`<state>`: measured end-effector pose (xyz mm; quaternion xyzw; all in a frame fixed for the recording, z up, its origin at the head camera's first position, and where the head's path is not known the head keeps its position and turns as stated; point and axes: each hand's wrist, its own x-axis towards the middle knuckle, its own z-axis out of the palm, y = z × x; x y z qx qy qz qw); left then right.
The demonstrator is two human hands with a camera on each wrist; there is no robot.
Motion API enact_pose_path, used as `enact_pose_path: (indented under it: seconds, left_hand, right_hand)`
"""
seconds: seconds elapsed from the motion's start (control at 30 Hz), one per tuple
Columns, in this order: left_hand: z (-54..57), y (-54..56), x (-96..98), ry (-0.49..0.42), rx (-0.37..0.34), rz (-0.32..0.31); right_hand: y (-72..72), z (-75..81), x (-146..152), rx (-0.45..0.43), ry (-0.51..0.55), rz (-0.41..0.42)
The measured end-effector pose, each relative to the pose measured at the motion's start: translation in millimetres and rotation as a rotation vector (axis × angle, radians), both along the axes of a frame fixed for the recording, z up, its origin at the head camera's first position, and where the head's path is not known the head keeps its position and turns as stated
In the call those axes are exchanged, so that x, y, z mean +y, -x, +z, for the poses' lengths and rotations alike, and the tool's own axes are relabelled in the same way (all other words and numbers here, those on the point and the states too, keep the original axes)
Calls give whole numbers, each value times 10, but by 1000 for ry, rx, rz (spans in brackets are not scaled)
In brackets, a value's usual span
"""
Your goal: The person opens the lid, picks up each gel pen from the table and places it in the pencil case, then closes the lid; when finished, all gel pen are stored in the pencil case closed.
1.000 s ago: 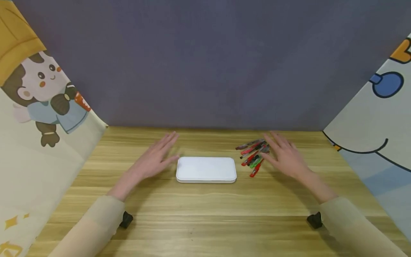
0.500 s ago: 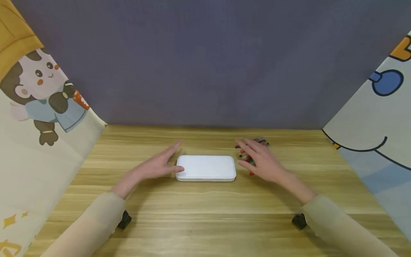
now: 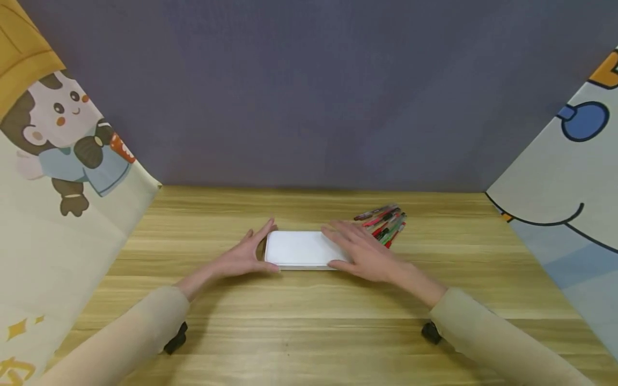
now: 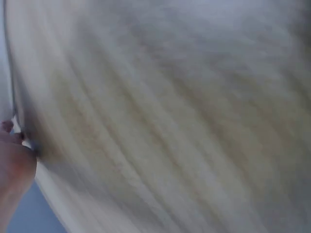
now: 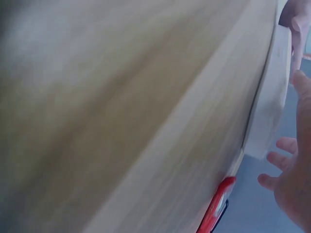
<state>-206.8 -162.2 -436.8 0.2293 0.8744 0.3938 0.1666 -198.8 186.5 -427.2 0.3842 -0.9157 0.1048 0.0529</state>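
A flat white rectangular case [image 3: 296,249] with rounded corners lies on the wooden table in the head view. At its left end is my left hand [image 3: 240,258], thumb along the front corner and fingers at the back corner, fairly straight. My right hand [image 3: 369,256] reaches over the right end and hides it, its thumb by the front edge. In the right wrist view the right fingers [image 5: 279,160] are spread near the end of the case [image 5: 266,111]; whether they touch it I cannot tell. Only a bit of the left hand [image 4: 17,165] shows in the left wrist view.
Several pens [image 3: 383,221], red, green and dark, lie in a loose pile behind the right hand, which partly covers them. A red pen [image 5: 214,206] shows near the case in the right wrist view. A dark panel [image 3: 309,96] closes off the table's back edge.
Both hands have come inward to the case's two ends. The right hand has moved left from beside the pens, uncovering most of them. The case has hardly moved.
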Motion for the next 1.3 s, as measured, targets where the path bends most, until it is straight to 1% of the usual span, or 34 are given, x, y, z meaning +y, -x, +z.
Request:
enact_pose_path:
  seconds: [0.23, 0.33, 0.43, 0.5, 0.6, 0.73, 0.8, 0.9, 1.0, 1.07, 1.13, 1.3]
  left_hand:
    - [-76, -20, 60, 0, 9, 74]
    - [-102, -21, 89, 3, 53, 80]
    - [-132, -24, 111, 18, 116, 72]
    - [-149, -33, 117, 37, 149, 73]
    - [-168, -51, 117, 61, 180, 86]
    - [-195, -76, 109, 78, 222, 106]
    - [-208, -86, 105, 79, 242, 109]
    - [-218, -98, 100, 86, 258, 112]
    - [-220, -99, 101, 93, 249, 115]
    - [-218, -98, 100, 97, 243, 119]
    - [-212, -96, 97, 97, 237, 124]
    - [-198, -91, 89, 101, 253, 119]
  right_hand:
    - [-29, -31, -115, 3, -99, 6]
    - [-32, -32, -150, 29, -148, 5]
    - [-33, -40, -179, 75, -210, 11]
    - [-34, -52, -196, 113, -246, 24]
    - [-36, -76, -221, 178, -295, 45]
    - [-25, -112, -250, 308, -339, 91]
    - [-15, -130, -257, 377, -344, 119]
    - [-1, -153, -258, 468, -349, 151]
    - [12, -163, -252, 526, -351, 171]
    - [24, -163, -250, 545, -362, 180]
    - [38, -162, -251, 544, -370, 191]
    - [64, -139, -237, 483, -376, 202]
